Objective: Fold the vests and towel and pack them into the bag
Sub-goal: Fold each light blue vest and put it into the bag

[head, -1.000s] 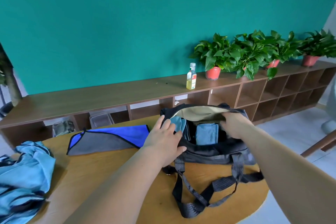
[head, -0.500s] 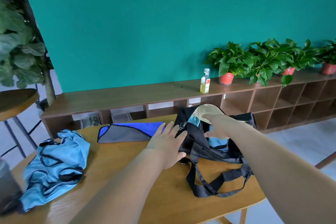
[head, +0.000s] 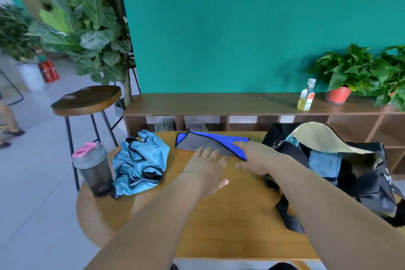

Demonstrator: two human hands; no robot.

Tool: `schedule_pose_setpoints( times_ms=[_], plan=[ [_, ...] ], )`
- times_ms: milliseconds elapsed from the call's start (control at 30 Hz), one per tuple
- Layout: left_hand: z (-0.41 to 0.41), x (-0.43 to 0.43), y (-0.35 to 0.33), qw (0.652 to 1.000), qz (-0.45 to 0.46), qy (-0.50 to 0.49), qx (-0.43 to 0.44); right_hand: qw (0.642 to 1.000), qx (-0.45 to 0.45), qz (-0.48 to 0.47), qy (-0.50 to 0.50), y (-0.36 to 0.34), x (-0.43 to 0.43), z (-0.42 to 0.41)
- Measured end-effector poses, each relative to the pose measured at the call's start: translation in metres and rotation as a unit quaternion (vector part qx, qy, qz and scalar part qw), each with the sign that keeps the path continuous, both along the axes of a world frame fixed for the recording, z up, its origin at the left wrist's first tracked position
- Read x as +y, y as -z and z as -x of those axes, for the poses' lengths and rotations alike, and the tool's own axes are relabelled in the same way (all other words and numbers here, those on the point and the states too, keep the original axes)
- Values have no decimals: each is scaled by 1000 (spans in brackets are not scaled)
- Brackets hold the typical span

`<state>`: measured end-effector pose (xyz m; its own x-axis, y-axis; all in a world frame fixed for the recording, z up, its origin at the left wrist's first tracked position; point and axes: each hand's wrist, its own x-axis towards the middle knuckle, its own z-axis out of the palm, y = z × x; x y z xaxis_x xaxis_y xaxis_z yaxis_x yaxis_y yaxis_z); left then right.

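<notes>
A blue and grey towel lies flat at the far side of the round wooden table. My left hand hovers flat with fingers spread just in front of the towel. My right hand reaches over the towel's right corner with fingers extended. A crumpled light blue vest lies on the table's left part. The black bag stands open at the right, with folded light blue cloth inside it.
A grey shaker bottle with a pink lid stands at the table's left edge. A wooden stool is behind it. A low shelf along the teal wall carries an oil bottle and potted plants.
Both hands left the bag and moved left toward the towel. The view swung left, so the bag now sits at the right and the stool and shaker bottle came into view.
</notes>
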<state>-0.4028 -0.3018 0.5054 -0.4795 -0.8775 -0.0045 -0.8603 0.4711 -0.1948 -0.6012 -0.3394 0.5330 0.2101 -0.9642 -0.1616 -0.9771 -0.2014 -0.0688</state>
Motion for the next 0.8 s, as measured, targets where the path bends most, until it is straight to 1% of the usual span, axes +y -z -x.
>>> schedule_pose_setpoints(
  times_ms=[300,433,500,567,667,800],
  plan=[
    [-106,-5,43,992,-23,-125,19,996,-44,-23,-72,46,-12,-96],
    [-140,-11,60,980,-40,-194,28,994,-52,-37,-92,70,-20,-132],
    [-154,-15,71,972,-39,-231,23,992,-65,-39,-98,81,-22,-147],
    [-166,-18,82,964,-43,-259,37,990,-83,-39,-107,92,-22,-160],
    [-179,-19,104,961,-58,-259,73,987,-100,-42,-122,106,-21,-177],
    [-183,-11,131,966,-69,-223,108,983,-131,-32,-126,123,-23,-194]
  ],
)
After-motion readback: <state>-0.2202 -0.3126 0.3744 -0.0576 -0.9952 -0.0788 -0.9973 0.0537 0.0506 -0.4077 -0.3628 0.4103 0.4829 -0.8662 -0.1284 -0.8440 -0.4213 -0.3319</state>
